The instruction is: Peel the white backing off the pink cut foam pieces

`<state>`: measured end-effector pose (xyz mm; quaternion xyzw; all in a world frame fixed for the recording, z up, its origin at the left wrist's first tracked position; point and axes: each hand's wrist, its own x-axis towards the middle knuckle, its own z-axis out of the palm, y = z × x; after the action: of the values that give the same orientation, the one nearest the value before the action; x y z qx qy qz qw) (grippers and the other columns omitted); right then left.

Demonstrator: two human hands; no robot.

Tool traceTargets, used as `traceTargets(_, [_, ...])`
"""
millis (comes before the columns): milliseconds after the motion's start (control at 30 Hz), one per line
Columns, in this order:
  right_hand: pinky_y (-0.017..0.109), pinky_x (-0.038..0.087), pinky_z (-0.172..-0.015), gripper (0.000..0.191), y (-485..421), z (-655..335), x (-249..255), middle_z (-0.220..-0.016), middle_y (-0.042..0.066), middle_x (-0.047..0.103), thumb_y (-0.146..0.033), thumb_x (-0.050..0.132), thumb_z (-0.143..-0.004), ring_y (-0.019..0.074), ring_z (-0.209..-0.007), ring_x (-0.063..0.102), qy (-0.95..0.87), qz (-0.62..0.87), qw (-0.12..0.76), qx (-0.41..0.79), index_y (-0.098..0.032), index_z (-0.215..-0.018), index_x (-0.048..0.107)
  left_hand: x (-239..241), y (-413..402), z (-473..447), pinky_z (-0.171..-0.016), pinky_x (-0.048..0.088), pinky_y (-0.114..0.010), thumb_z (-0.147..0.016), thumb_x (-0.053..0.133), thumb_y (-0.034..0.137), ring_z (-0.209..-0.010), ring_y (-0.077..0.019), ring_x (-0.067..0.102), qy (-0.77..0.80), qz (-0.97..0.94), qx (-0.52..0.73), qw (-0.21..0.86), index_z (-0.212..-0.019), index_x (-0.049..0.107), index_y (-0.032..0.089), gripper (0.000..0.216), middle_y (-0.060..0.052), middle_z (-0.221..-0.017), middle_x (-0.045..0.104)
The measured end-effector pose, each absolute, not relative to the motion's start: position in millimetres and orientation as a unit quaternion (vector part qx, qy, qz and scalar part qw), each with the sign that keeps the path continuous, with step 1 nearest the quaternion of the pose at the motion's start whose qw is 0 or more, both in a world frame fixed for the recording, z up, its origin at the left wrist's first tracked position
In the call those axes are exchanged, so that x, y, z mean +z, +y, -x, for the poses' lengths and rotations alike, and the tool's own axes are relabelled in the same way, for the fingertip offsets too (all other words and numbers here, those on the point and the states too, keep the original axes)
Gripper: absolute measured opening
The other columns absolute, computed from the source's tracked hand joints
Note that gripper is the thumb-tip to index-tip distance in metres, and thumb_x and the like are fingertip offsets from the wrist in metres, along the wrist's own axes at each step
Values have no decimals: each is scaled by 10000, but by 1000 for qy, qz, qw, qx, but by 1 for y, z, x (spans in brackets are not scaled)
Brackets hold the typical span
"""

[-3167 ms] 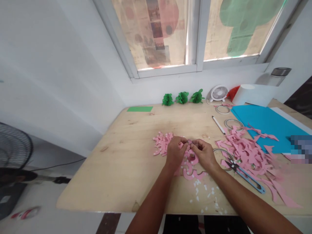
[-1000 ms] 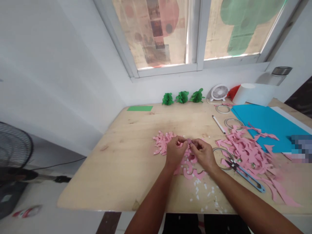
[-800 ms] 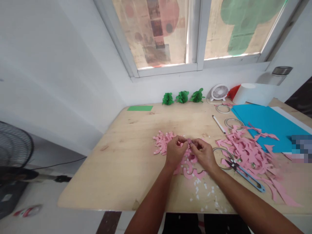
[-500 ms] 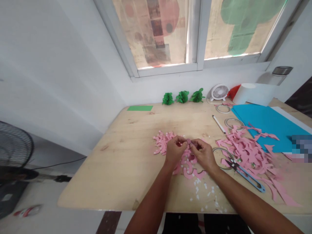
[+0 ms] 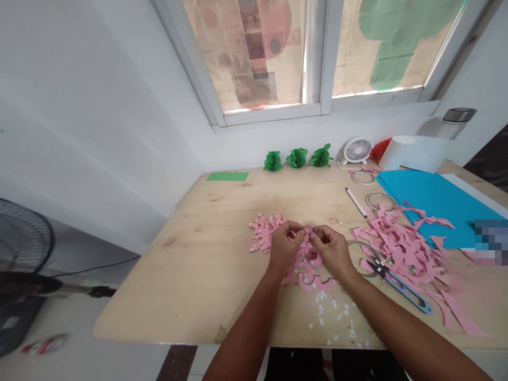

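Note:
My left hand [image 5: 284, 247] and my right hand [image 5: 332, 250] meet over the middle of a wooden table [image 5: 206, 264]. Their fingertips pinch a small pink paper piece [image 5: 307, 229] between them, a little above the tabletop. Under and beside the hands lies a heap of cut pink paper shapes [image 5: 265, 233]. More pink cut-outs [image 5: 313, 280] lie near my wrists, with small white paper bits [image 5: 331, 312] scattered toward the front edge.
Blue-handled snips [image 5: 400, 288] and a heap of pink offcuts [image 5: 400, 246] lie to the right, beside blue paper sheets [image 5: 432, 198]. A white pen [image 5: 356, 202], tape rings [image 5: 379, 200], a small white fan [image 5: 356, 151], three green paper pompoms [image 5: 297, 158] and a green card [image 5: 227, 177] lie further back. A floor fan [image 5: 21, 248] stands left.
The hands stay in the same place; only the fingertips shift slightly on the small pink piece. Nothing else on the table has moved.

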<state>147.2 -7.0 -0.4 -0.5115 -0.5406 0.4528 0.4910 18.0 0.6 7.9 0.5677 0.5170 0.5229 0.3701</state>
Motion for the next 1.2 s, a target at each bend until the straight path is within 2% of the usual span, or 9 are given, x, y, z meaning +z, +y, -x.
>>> traceTargets(333, [223,396,-416,241,-5,-148,1,-516,-19,555,-418,595,-721,136,-467,544,-525,493,506,474,-177,-735,600,13,-3,-19,-697,435,-284,-715,562,154,-765,-153,572,518,-655,507,213,-755,614,188,75,-17,-756,628])
traceTargets(767, [217,372,-423,186,-4,-148,-5,-521,-29,547,-369,614,-701,115,-436,513,-524,495,510,469,-183,-710,605,13,-1,-15,-694,410,-296,-755,522,147,-770,-165,534,504,-720,455,146,-731,554,182,53,-22,-735,588])
traceTargets(1000, [234,406,-515,215,-1,-149,-9,-661,16,626,-359,650,-674,135,-566,548,-492,485,521,502,-165,-765,638,12,-2,-16,-708,403,-294,-786,479,147,-780,-161,519,497,-733,444,136,-758,511,183,56,-27,-768,568])
traceTargets(1200, [244,425,-585,202,-1,-148,-7,-673,25,646,-335,688,-638,145,-629,573,-438,454,529,567,-160,-731,649,6,1,-19,-708,385,-312,-805,454,162,-773,-176,493,491,-758,425,55,-736,491,185,82,-38,-768,563])
